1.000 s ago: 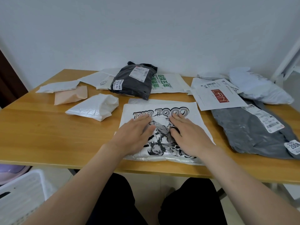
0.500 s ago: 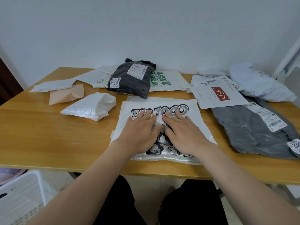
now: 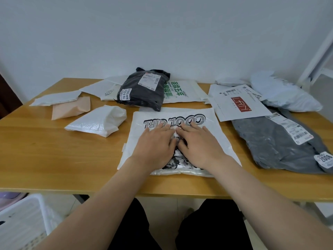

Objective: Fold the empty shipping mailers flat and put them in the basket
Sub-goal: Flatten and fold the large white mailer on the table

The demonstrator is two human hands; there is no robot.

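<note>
Left hand (image 3: pixel 155 147) and right hand (image 3: pixel 200 147) lie flat, fingers straight, pressing the printed mailer (image 3: pixel 214 127) at the table (image 3: pixel 54 159) front edge; thin, slick, floppy film, probably near weightless, best pinched at a side edge.

Soft, even daylight fills the frame with only faint shadows under the hands (image 3: pixel 177 144), a mild sheen on the desk (image 3: pixel 54 152), wide-angle bending of the desk edges and the white frame at upper right, and slightly soft detail overall.
</note>
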